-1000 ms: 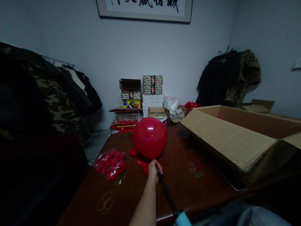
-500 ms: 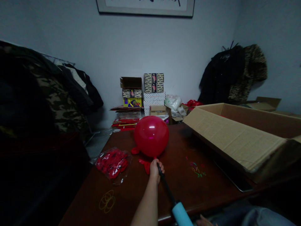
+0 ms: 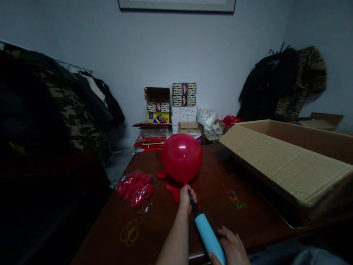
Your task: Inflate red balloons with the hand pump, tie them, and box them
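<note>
An inflated red balloon [image 3: 181,158] stands over the table, its neck down at my left hand [image 3: 187,197]. That hand is closed around the balloon's neck and the black front end of a hand pump. The pump's light blue barrel [image 3: 209,235] slants down toward me. My right hand [image 3: 233,248] grips the barrel's near end, thumb on one side and fingers on the other; the lower part is cut off by the frame. Uninflated red balloons [image 3: 173,193] lie just left of my left hand.
On the brown table [image 3: 154,235] are a clear bag of red balloons [image 3: 135,189], yellow rings [image 3: 129,232] and small coloured bits [image 3: 237,200]. A large open carton [image 3: 286,160] takes up the right, with a dark flat device [image 3: 284,213] by it. Boxes [image 3: 184,101] are stacked behind.
The blue barrel has slid forward toward my left hand, covering most of the black rod. My right hand has come further into view with it. The whole view has shifted slightly.
</note>
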`<move>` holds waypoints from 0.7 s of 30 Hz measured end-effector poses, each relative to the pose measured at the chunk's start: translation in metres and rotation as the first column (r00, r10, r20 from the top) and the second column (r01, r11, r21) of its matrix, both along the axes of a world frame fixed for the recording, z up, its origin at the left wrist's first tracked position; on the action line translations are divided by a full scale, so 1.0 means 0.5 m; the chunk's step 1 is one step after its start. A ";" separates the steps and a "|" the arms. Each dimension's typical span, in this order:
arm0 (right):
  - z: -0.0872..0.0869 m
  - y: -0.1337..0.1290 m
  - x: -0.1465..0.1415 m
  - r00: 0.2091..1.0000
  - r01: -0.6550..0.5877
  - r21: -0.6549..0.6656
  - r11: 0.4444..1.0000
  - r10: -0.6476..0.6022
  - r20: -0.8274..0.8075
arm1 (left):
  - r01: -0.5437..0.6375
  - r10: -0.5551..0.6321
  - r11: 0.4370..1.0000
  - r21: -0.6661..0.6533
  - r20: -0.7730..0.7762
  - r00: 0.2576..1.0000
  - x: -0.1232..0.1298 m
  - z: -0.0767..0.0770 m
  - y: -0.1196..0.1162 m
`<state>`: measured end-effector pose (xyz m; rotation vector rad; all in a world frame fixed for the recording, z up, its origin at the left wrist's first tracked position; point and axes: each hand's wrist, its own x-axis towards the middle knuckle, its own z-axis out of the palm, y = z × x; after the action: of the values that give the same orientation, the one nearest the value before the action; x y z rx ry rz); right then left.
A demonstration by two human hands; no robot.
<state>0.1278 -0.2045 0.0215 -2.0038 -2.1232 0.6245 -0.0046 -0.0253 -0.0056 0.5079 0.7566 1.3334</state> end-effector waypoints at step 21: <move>0.025 -0.005 -0.005 0.999 0.027 0.015 1.000 -0.027 0.043 | -0.012 0.013 1.000 0.017 -0.021 1.000 0.002 -0.001 -0.003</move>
<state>0.1252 -0.2068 0.0341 -2.0530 -2.1148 0.5651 -0.0037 -0.0268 -0.0060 0.5319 0.7680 1.3487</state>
